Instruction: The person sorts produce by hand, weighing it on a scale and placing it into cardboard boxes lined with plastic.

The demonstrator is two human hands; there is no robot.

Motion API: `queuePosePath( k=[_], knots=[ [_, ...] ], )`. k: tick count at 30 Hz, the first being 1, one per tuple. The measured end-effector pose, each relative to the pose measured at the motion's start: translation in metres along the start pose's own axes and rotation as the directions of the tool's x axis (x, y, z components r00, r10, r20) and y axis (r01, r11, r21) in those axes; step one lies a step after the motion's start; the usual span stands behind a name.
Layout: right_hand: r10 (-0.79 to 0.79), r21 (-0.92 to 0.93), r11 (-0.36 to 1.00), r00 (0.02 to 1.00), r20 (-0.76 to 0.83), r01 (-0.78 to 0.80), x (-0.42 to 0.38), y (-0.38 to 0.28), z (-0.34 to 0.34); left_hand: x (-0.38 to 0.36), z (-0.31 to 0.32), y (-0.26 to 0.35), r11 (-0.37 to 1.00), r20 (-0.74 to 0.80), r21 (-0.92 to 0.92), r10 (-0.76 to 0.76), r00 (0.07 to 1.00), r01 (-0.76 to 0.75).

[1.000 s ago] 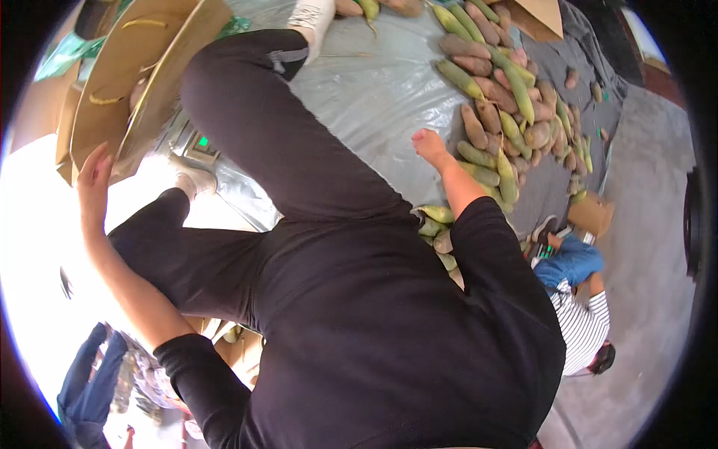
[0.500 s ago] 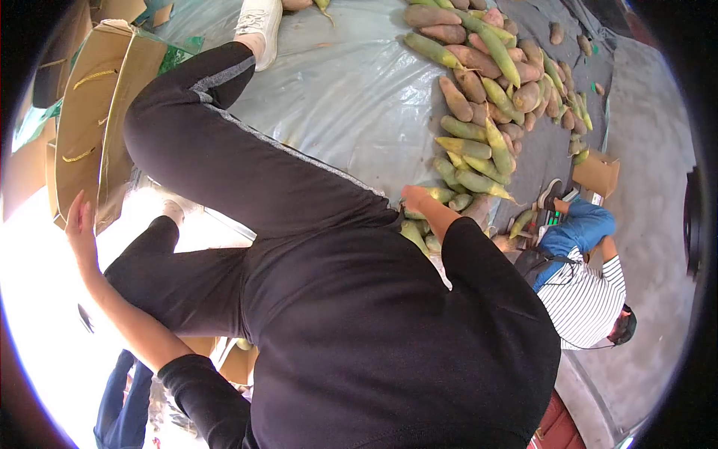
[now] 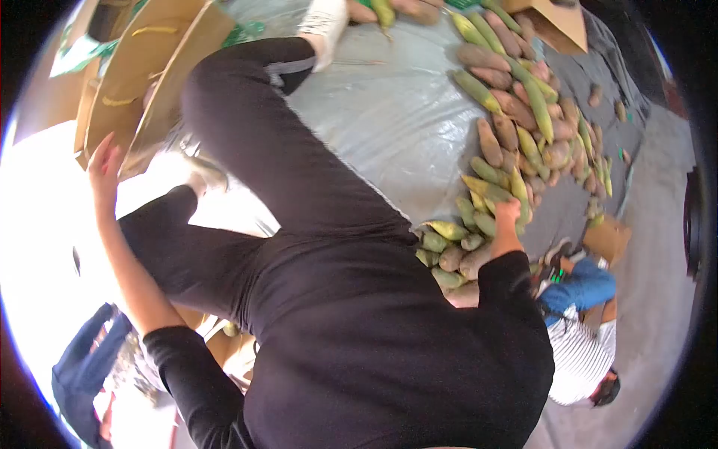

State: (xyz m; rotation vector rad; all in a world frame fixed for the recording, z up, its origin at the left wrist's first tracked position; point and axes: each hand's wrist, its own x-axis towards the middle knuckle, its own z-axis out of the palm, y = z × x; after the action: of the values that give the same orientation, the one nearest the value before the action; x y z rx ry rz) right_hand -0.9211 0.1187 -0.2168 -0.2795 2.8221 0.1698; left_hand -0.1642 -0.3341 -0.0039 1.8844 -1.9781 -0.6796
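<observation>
My right hand (image 3: pixel 508 212) is on the right, at the near part of a long heap of green and reddish radishes. Its fingers are closed round the end of a green radish (image 3: pixel 490 190), and more radishes lie against it. On the left my left hand (image 3: pixel 105 163) is raised beside a cardboard box (image 3: pixel 138 90), fingers apart and nothing in them. Several radishes (image 3: pixel 452 258) lie between my right forearm and my thigh.
Clear plastic sheeting (image 3: pixel 389 112) covers the ground by my white shoe (image 3: pixel 325 22). A person in a striped shirt (image 3: pixel 580 355) crouches at the right near a small carton (image 3: pixel 607 238). Another carton (image 3: pixel 557 22) stands at the top. Dark-trousered legs (image 3: pixel 82 367) show lower left.
My right hand has moved right and slightly down, from beside my thigh onto the radish heap. My left hand stays raised and open. The whole view has shifted, showing more of the top carton.
</observation>
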Motion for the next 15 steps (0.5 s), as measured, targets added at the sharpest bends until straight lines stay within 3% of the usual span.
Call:
queuePosePath(
  k=[3,7,9,11,12,14,15],
  knots=[
    [0.056,0.275,0.959,0.997,0.054,-0.069,0.017,0.007,0.006,-0.001,0.000,0.010,0.997,-0.030,0.077,0.023,0.999,-0.021],
    [0.123,0.153,0.977,0.980,0.154,-0.147,0.018,0.002,0.000,-0.002,0.008,0.024,0.997,-0.068,0.053,0.053,0.996,-0.049],
    [0.103,-0.001,0.995,0.992,0.074,-0.103,0.006,-0.011,-0.006,-0.001,0.009,0.023,0.992,-0.075,0.114,0.055,0.996,-0.047],
    [0.251,0.066,0.963,0.956,0.149,-0.263,-0.008,-0.025,-0.014,-0.001,0.009,0.011,0.998,-0.081,0.050,0.040,0.996,-0.036],
    [0.235,0.072,0.966,0.960,0.151,-0.248,-0.019,-0.031,-0.015,-0.003,0.011,0.016,0.996,-0.065,0.075,0.055,0.996,-0.050],
    [0.347,0.382,0.828,0.911,0.223,-0.410,-0.036,-0.038,-0.017,-0.006,0.012,0.024,0.989,-0.039,0.146,0.046,0.998,-0.039],
    [0.336,0.390,0.830,0.915,0.221,-0.399,-0.036,-0.036,-0.016,-0.008,0.013,0.024,0.989,-0.052,0.144,0.044,0.998,-0.036]
  ],
)
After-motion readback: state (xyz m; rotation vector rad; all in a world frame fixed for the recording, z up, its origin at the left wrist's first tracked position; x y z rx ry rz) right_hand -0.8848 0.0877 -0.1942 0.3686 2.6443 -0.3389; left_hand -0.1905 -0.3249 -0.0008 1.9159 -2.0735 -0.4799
